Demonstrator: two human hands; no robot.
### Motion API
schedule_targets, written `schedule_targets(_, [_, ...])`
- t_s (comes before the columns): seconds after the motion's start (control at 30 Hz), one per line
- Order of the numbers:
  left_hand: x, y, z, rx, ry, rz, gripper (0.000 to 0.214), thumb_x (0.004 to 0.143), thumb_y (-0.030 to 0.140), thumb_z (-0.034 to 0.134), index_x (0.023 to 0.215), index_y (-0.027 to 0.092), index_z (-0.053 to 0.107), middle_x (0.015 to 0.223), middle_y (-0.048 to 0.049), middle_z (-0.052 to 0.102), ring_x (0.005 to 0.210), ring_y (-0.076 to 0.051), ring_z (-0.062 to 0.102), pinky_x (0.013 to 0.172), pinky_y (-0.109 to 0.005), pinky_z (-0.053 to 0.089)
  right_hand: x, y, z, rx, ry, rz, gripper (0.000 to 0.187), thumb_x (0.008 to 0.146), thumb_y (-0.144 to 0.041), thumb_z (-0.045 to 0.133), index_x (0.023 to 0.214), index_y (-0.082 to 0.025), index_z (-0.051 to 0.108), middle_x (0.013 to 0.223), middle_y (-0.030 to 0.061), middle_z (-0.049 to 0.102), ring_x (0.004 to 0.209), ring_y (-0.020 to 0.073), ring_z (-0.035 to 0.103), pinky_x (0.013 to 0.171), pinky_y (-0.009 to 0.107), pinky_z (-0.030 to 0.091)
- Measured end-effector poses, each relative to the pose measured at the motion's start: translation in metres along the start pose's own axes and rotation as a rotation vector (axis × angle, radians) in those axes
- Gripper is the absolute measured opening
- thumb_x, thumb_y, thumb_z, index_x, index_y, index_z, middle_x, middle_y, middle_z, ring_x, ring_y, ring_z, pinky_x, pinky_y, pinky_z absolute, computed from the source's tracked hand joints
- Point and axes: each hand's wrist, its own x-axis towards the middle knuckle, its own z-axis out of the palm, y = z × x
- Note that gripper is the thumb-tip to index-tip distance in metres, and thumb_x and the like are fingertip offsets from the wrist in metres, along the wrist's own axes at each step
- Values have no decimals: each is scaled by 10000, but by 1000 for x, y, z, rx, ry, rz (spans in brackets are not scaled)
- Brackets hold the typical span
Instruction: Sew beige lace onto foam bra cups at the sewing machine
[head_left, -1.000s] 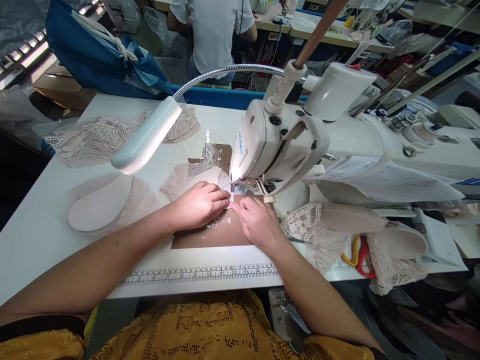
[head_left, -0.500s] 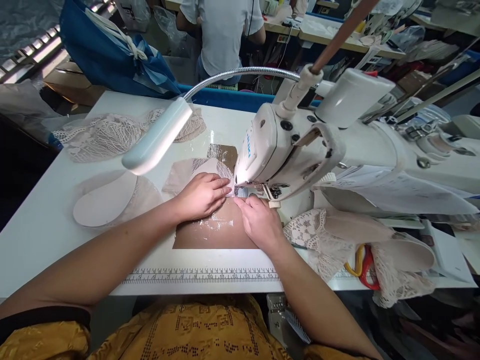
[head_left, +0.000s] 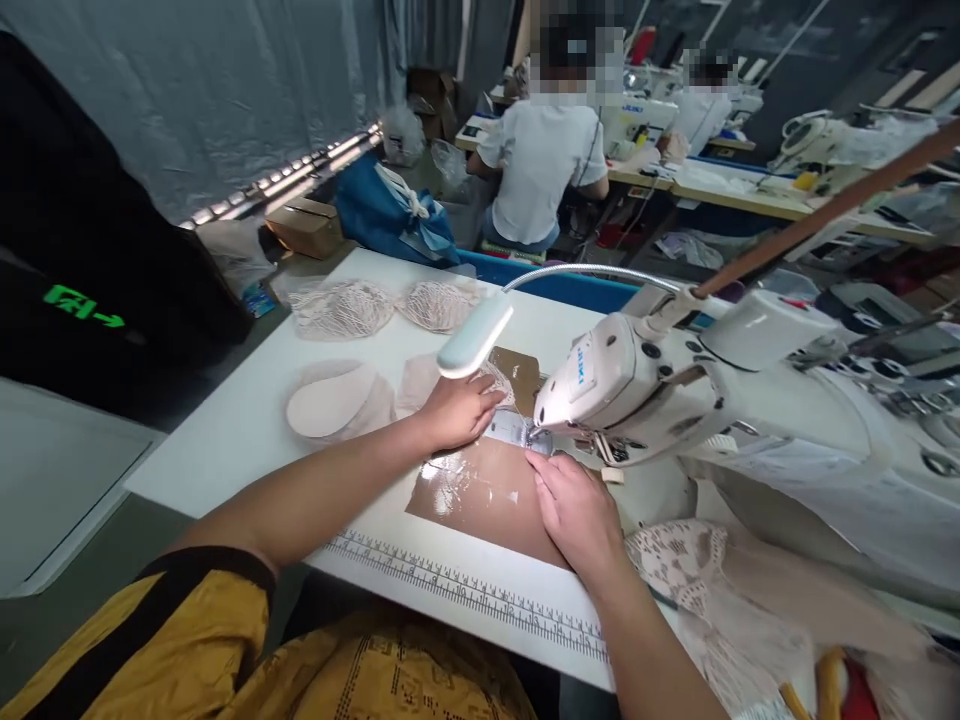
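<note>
My left hand [head_left: 463, 410] is closed over the edge of a pale lace bra cup [head_left: 498, 380], left of the needle. The hand covers much of the cup. My right hand [head_left: 576, 505] lies just in front of the presser foot of a white sewing machine [head_left: 592, 375]. Its thumb and index finger are pressed together; what they hold, if anything, is too small to make out. Between the hands, the metal needle plate [head_left: 508, 428] is exposed. A shiny brown sheet [head_left: 480, 495] covers the table below it.
A lit lamp [head_left: 475, 335] hangs over the left hand. Lace pieces [head_left: 341, 308] and a smooth cup [head_left: 330, 400] lie on the left. More lace [head_left: 682, 550] and yellow-and-red-handled scissors [head_left: 831, 680] are on the right. A ruler strip [head_left: 465, 592] lines the front edge. A person [head_left: 544, 165] sits beyond.
My left hand has drawn the cup leftward from the needle, uncovering the needle plate. The right hand remains near the presser foot. The view has swung up and left.
</note>
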Motion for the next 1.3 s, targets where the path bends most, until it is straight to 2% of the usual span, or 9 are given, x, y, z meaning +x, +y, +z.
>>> schedule_targets(0.17, [-2, 0, -14, 25, -100, -157, 376, 968, 296, 408, 1284, 234, 601, 1375, -107, 554, 1251, -341, 474, 975, -515, 404, 0, 3, 1, 17, 10, -31, 358, 942, -192, 417, 1167, -182, 695, 854, 61, 690, 705, 193, 630, 634, 310, 466])
schedule_targets(0.37, [-41, -25, -67, 74, -113, -310, 564, 919, 489, 466, 1319, 92, 506, 1361, -241, 525, 1227, -413, 486, 946, -580, 414, 0, 3, -1, 47, 5, -34, 356, 945, -211, 412, 1154, -189, 699, 858, 61, 693, 743, 196, 652, 646, 302, 488])
schedule_targets(0.53, [-127, -83, -98, 277, -161, -891, 715, 865, 622, 428, 1219, 8, 528, 1321, -335, 511, 1256, -489, 442, 950, -648, 383, -1, 4, 2, 44, -17, -1, 376, 944, -215, 403, 1177, -181, 697, 858, 60, 682, 764, 214, 648, 684, 330, 483])
schedule_targets(0.67, [-194, -92, -91, -4, -53, -805, 600, 860, 604, 391, 1142, 99, 554, 1291, -213, 561, 1229, -381, 506, 1005, -478, 425, -1, 3, 2, 50, -45, 35, 391, 942, -216, 396, 1194, -183, 693, 879, 64, 681, 781, 220, 641, 709, 339, 474])
schedule_targets(0.8, [-221, -56, -98, -623, 64, -786, 468, 834, 631, 529, 978, 185, 541, 917, -59, 645, 807, -252, 639, 673, -331, 524, 0, 0, -2, 61, -74, 58, 394, 934, -211, 399, 1188, -182, 698, 900, 73, 693, 806, 228, 647, 734, 345, 471])
schedule_targets(0.93, [-182, -11, -119, -1124, -213, -574, 403, 787, 500, 687, 1029, 210, 547, 823, -4, 657, 661, -179, 637, 542, -241, 495, 0, -4, -8, 170, -26, 124, 357, 924, -225, 440, 1170, -203, 697, 941, 62, 718, 840, 222, 656, 745, 328, 475])
schedule_targets(1.07, [-103, 20, -97, -1071, -483, -142, 471, 825, 371, 651, 1252, 210, 533, 1140, -62, 676, 968, -233, 670, 755, -281, 552, -2, -5, -13, 435, 145, 157, 256, 935, -282, 488, 1016, -210, 720, 866, 36, 725, 786, 179, 648, 740, 284, 475])
schedule_targets(1.17, [-54, 31, -60, -741, -413, -8, 536, 791, 243, 614, 1314, 170, 521, 1376, -112, 563, 1255, -280, 540, 1005, -359, 473, -4, -6, -16, 561, 128, 19, 257, 937, -296, 504, 813, -200, 708, 751, 26, 698, 703, 154, 615, 682, 259, 449])
schedule_targets(1.3, [-22, 30, -31, -577, -355, -34, 545, 797, 210, 571, 1335, 149, 514, 1240, -112, 652, 1100, -242, 639, 879, -317, 521, -4, -8, -15, 478, -48, -164, 266, 920, -240, 521, 720, -195, 690, 684, 8, 664, 653, 134, 559, 630, 248, 379])
